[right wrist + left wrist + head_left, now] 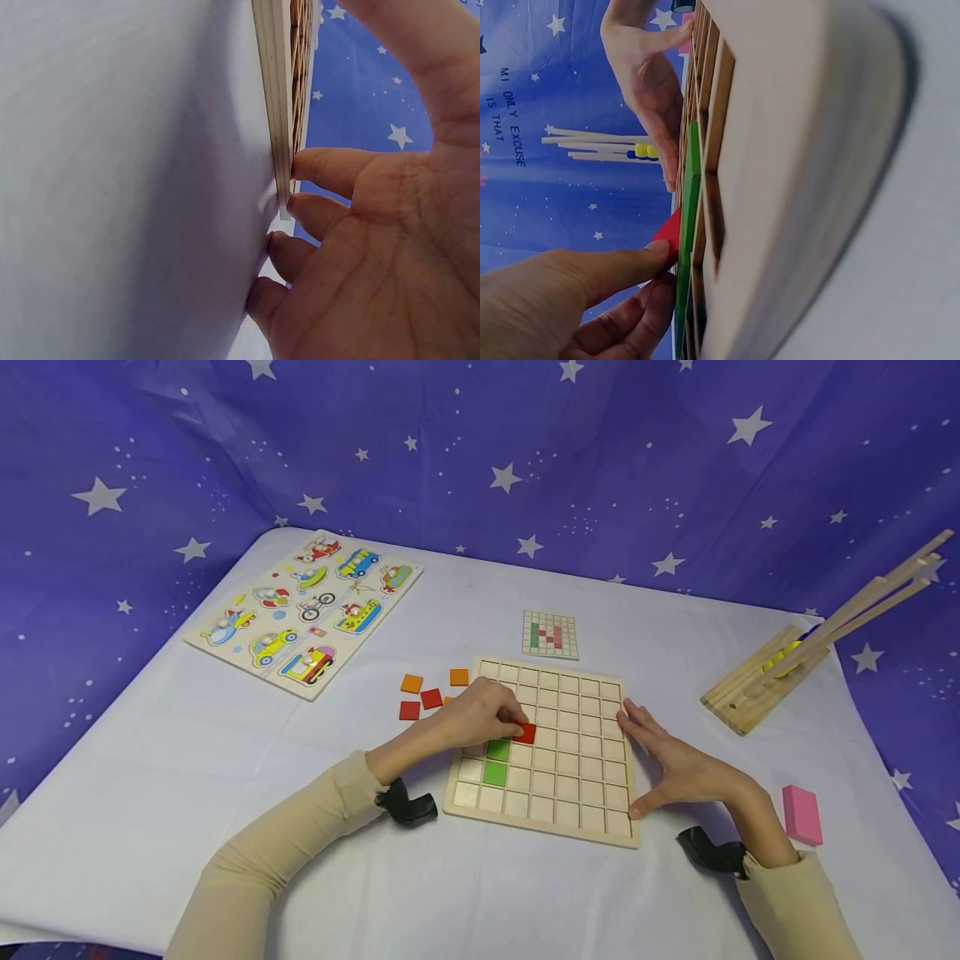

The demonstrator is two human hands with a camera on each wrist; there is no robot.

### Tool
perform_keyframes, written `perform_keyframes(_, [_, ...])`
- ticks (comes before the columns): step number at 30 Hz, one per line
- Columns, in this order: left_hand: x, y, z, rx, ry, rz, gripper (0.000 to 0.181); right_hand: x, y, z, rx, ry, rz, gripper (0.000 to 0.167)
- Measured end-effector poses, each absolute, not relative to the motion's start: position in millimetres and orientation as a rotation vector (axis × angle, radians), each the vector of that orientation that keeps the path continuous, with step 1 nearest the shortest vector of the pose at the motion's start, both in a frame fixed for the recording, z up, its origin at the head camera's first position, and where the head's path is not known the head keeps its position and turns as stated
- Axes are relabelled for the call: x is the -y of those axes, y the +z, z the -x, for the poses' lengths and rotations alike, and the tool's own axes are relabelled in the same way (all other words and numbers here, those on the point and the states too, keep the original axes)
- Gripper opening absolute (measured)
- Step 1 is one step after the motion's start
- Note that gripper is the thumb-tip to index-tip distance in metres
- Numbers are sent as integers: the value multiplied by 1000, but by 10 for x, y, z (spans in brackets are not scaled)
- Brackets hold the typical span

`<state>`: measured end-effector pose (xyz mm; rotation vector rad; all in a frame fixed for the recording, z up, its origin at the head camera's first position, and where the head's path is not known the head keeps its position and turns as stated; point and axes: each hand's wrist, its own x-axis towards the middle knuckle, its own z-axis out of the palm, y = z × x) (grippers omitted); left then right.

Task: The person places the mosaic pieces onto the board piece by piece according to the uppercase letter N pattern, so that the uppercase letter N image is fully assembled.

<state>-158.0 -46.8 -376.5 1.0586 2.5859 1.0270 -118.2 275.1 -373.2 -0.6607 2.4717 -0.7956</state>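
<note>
My left hand point(482, 713) pinches a red square tile point(527, 734) between thumb and fingertips, over the wooden grid board point(540, 832). In the left wrist view the red tile point(673, 231) stands tilted beside a green tile point(691, 199). Two green tiles show in the board's left part, an upper one point(498, 750) and a lower one point(495, 774); the left hand hides some cells. Spread along the board's right edge, my right hand point(678, 767) touches it with thumb and fingers. Its fingertips meet the board's side point(279, 142) in the right wrist view.
Left of the board lie loose red tiles point(431, 698) and orange tiles point(412, 683). A small pattern card point(558, 650) lies behind it. A vehicle puzzle point(262, 670) is at back left, a wooden stand with rods point(738, 714) and a pink block point(802, 815) at right.
</note>
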Motion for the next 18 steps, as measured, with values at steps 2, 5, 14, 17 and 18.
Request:
perform_keyframes(2, [465, -3772, 1584, -2604, 1004, -1101, 11, -2751, -3728, 1179, -2471, -797, 660, 131])
perform_keyframes(5, [459, -3781, 1585, -2623, 982, -1128, 11, -2749, -3720, 1176, -2467, -801, 660, 131])
perform_keyframes(14, [443, -3792, 1587, -2654, 959, -1068, 8, -2751, -3723, 1177, -2467, -801, 659, 131])
perform_keyframes(17, [448, -3801, 1590, -2669, 919, -1103, 12, -2753, -3729, 1179, -2469, -799, 658, 131])
perform_keyframes(18, [450, -3803, 1588, -2670, 906, -1116, 12, -2754, -3730, 1180, -2469, -799, 658, 131])
